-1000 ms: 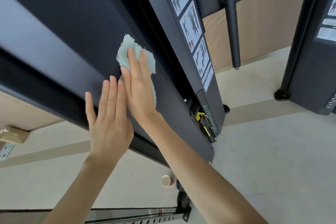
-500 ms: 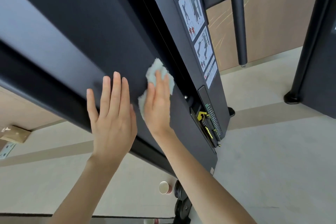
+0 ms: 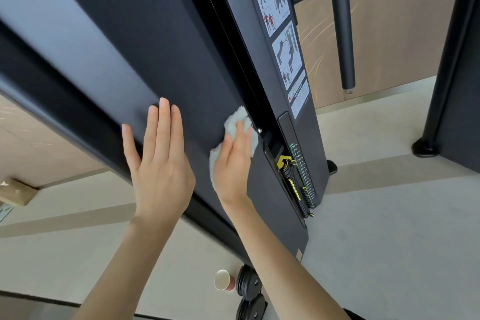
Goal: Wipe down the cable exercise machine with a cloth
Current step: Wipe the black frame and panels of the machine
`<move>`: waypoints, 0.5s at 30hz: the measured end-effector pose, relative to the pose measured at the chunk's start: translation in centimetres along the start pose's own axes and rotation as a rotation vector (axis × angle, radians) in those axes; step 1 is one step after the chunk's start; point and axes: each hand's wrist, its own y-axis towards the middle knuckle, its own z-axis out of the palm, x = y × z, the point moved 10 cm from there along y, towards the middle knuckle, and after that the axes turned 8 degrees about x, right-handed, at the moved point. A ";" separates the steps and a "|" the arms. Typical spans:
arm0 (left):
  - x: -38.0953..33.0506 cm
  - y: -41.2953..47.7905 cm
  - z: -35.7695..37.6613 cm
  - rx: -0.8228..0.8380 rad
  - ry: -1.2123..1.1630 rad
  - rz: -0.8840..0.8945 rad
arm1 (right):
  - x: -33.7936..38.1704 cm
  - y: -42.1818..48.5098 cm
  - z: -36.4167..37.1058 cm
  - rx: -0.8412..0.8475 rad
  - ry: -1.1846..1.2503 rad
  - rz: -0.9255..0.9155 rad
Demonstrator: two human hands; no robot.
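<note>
Panel's left edge: the left hand (image 3: 161,163) lies flat on the machine, fingers straight and together, thumb spread. It holds nothing and looks to be bracing.
Panel: the broad matt black metal face of the cable exercise machine (image 3: 168,47). In this view its long axis slants from upper left down to a bottom corner at lower right, below the right wrist.
Panel's right edge: a small pale mint-white terry cloth (image 3: 235,118) is pressed to the face, just beside the dark slot. One tuft shows past the fingertips and another fold on the thumb side.
On the cloth: the right hand (image 3: 233,163) has nearly straight fingers laid over the fabric, pressing rather than gripping.
Right of the slot: a black weight stack with a yellow selector pin (image 3: 292,179) is near the cloth, apart from it.
Front face above: white exercise-diagram stickers (image 3: 275,8).
Further right: a hanging black tapered bar (image 3: 342,34), well apart.
Floor at the machine's foot: a red-and-white paper cup (image 3: 223,279) beside black round discs (image 3: 249,283).
Next stroke: the panel's remaining length lies down its long axis toward the bottom corner. The right hand is nearer, so it probably drags the cloth along the right edge.
</note>
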 end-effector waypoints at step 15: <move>-5.5 -6.7 5.7 0.011 -0.039 0.012 | -10.7 -2.1 -2.5 0.023 0.025 -0.052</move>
